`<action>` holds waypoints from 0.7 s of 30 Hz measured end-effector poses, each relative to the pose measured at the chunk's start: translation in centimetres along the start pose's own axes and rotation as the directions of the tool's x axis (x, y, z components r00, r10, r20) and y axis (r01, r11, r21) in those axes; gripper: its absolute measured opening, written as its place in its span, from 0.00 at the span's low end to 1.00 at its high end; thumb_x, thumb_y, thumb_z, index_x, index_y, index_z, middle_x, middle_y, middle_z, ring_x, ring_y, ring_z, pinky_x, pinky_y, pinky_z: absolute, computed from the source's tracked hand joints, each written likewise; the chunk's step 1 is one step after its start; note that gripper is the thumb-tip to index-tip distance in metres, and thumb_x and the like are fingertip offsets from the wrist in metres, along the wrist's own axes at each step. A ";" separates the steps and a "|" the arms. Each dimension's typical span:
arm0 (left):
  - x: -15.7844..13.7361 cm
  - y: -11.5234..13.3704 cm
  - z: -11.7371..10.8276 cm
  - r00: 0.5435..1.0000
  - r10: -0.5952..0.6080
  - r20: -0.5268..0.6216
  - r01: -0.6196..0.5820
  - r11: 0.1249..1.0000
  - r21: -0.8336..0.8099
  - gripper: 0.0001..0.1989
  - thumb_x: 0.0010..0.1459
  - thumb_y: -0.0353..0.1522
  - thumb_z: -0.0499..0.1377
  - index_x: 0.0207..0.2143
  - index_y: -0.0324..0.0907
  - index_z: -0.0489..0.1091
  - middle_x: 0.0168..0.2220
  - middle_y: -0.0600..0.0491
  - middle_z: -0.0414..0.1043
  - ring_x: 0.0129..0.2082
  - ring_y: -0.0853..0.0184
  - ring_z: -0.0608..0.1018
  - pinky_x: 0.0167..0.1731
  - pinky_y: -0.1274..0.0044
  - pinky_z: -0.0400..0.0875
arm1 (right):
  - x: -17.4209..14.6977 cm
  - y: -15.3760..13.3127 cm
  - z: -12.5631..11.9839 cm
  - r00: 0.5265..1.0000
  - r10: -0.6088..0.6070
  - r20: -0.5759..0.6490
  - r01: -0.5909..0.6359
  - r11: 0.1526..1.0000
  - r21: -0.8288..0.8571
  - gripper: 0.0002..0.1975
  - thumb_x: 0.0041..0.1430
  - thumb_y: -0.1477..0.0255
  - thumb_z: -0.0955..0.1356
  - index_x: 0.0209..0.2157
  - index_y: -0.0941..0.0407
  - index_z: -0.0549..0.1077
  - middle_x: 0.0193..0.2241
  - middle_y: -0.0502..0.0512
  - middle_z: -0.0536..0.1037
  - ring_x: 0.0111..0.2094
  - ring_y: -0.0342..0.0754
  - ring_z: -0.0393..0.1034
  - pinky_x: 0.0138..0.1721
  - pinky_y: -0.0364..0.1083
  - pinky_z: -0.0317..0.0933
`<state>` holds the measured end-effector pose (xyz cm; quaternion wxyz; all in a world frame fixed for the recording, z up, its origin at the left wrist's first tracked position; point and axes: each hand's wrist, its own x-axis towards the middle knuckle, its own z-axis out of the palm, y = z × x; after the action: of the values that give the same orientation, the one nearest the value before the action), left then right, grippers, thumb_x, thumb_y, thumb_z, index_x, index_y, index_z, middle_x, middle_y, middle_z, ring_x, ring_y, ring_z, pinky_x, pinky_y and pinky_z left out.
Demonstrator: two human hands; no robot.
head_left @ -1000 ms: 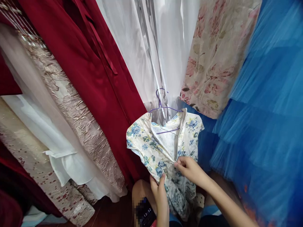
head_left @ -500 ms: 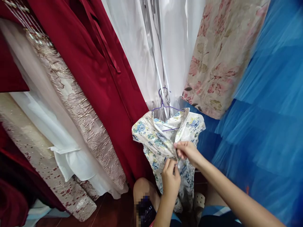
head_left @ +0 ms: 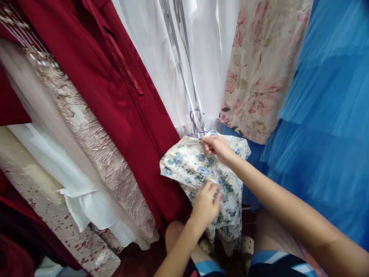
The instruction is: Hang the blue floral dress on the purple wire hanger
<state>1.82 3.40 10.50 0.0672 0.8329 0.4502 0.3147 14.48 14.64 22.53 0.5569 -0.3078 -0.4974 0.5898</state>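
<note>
A white dress with blue and yellow flowers hangs on a thin purple hanger in the middle of the view. My right hand pinches the dress at its top edge, just below the hanger's hook. Lower down, my left hand is in front of the dress's middle, with bent fingers blurred by motion; whether it grips cloth I cannot tell. The two sides of the neckline now meet, hiding the lower part of the hanger.
Long dark red cloth hangs at left, beside pale pink textured fabric. White cloth is behind the hanger. A pink-flowered garment and blue tulle hang at right. Light clogs show on the dark floor.
My right hand has moved up from the dress's middle to its top edge. The open neckline has been drawn together. My left hand stays low, now blurred.
</note>
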 end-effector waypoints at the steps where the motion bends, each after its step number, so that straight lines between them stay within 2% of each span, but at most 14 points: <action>1: 1.3 -0.3 -1.6 0.989 -0.018 -0.148 0.011 0.999 -0.049 0.11 0.64 0.28 0.52 0.46 0.44 0.69 0.43 0.48 0.71 0.43 0.62 0.74 0.45 0.71 0.70 | -0.5 0.0 0.0 1.000 -0.019 0.011 0.019 1.000 -0.021 0.08 0.56 0.71 0.68 0.25 0.59 0.72 0.13 0.47 0.69 0.12 0.37 0.57 0.14 0.38 0.48; 3: 4.3 -0.8 -5.0 0.904 -0.026 -0.426 0.002 0.998 -0.055 0.12 0.67 0.30 0.49 0.49 0.44 0.68 0.45 0.47 0.70 0.44 0.62 0.74 0.46 0.71 0.69 | -1.1 0.2 0.0 0.997 -0.069 0.034 0.072 0.994 -0.079 0.06 0.55 0.72 0.68 0.25 0.58 0.72 0.12 0.46 0.69 0.12 0.38 0.57 0.14 0.38 0.49; 5: 7.5 -1.4 -7.8 0.846 0.049 -0.530 -0.046 0.999 0.019 0.15 0.68 0.30 0.48 0.55 0.44 0.65 0.53 0.45 0.66 0.53 0.61 0.70 0.53 0.69 0.65 | -1.3 0.6 -0.1 0.988 -0.139 0.064 0.146 0.981 -0.125 0.06 0.55 0.71 0.68 0.26 0.57 0.71 0.12 0.46 0.69 0.13 0.39 0.57 0.15 0.39 0.51; 6: 8.8 -1.7 -8.7 0.863 0.097 -0.495 -0.075 0.995 0.064 0.15 0.68 0.31 0.49 0.54 0.43 0.66 0.54 0.45 0.66 0.55 0.60 0.69 0.54 0.69 0.63 | -1.3 0.9 -0.2 0.981 -0.175 0.082 0.185 0.973 -0.138 0.06 0.55 0.71 0.67 0.26 0.57 0.70 0.12 0.45 0.69 0.13 0.40 0.58 0.16 0.39 0.52; 8: 11.0 -2.4 -9.7 0.917 0.166 -0.362 -0.131 0.984 0.119 0.11 0.68 0.32 0.50 0.45 0.42 0.71 0.46 0.48 0.70 0.47 0.62 0.73 0.48 0.72 0.66 | -0.9 1.5 -0.4 0.963 -0.244 0.116 0.261 0.950 -0.173 0.08 0.56 0.69 0.67 0.25 0.56 0.68 0.13 0.45 0.68 0.14 0.40 0.58 0.17 0.40 0.52; 10: 12.3 -2.7 -9.8 0.937 0.190 -0.292 -0.152 0.977 0.149 0.11 0.68 0.33 0.50 0.37 0.41 0.71 0.37 0.50 0.71 0.39 0.64 0.74 0.41 0.74 0.67 | -0.3 2.3 -0.8 0.943 -0.307 0.130 0.330 0.911 -0.247 0.09 0.56 0.68 0.67 0.24 0.55 0.66 0.13 0.44 0.66 0.15 0.40 0.57 0.18 0.40 0.51; 13: 13.1 -2.9 -9.7 0.911 0.179 -0.372 -0.136 0.981 0.140 0.11 0.67 0.32 0.51 0.33 0.41 0.71 0.32 0.51 0.70 0.35 0.65 0.74 0.37 0.76 0.65 | 0.1 3.7 -1.4 0.937 -0.326 0.130 0.350 0.870 -0.346 0.11 0.55 0.68 0.68 0.23 0.54 0.63 0.13 0.42 0.62 0.16 0.40 0.54 0.19 0.40 0.47; 15: 13.2 -3.3 -10.3 0.864 0.130 -0.487 -0.092 0.991 0.101 0.11 0.67 0.32 0.52 0.33 0.40 0.71 0.32 0.52 0.71 0.34 0.66 0.73 0.37 0.77 0.65 | -0.2 4.8 -2.0 0.947 -0.290 0.138 0.321 0.870 -0.373 0.12 0.55 0.67 0.68 0.23 0.54 0.62 0.14 0.42 0.60 0.16 0.40 0.53 0.19 0.40 0.46; 17: 13.1 -4.7 -11.7 0.791 0.034 -0.611 -0.010 0.999 0.041 0.11 0.66 0.33 0.52 0.34 0.40 0.71 0.33 0.52 0.72 0.35 0.66 0.74 0.38 0.78 0.65 | -1.2 5.7 -2.7 0.957 -0.248 0.149 0.287 0.876 -0.386 0.13 0.55 0.66 0.67 0.22 0.54 0.62 0.13 0.42 0.60 0.16 0.40 0.52 0.19 0.40 0.45; 19: 12.8 -7.0 -13.2 0.717 -0.096 -0.690 0.091 0.995 -0.044 0.10 0.65 0.33 0.52 0.36 0.40 0.72 0.35 0.52 0.73 0.36 0.66 0.74 0.41 0.78 0.65 | -2.4 6.5 -3.5 0.965 -0.204 0.164 0.253 0.887 -0.387 0.13 0.56 0.65 0.67 0.22 0.54 0.63 0.12 0.42 0.60 0.15 0.40 0.52 0.18 0.41 0.45; 21: 12.2 -10.0 -14.4 0.659 -0.262 -0.705 0.198 0.965 -0.174 0.08 0.63 0.32 0.53 0.36 0.40 0.72 0.35 0.52 0.73 0.38 0.66 0.74 0.43 0.78 0.65 | -3.5 7.0 -4.3 0.971 -0.151 0.184 0.212 0.901 -0.378 0.13 0.57 0.64 0.67 0.23 0.54 0.64 0.12 0.42 0.61 0.14 0.40 0.53 0.18 0.41 0.46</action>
<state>-8.83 16.47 23.59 -0.0421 0.5745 0.5285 0.6236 16.69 13.14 14.02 0.4969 -0.3207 -0.6731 0.4441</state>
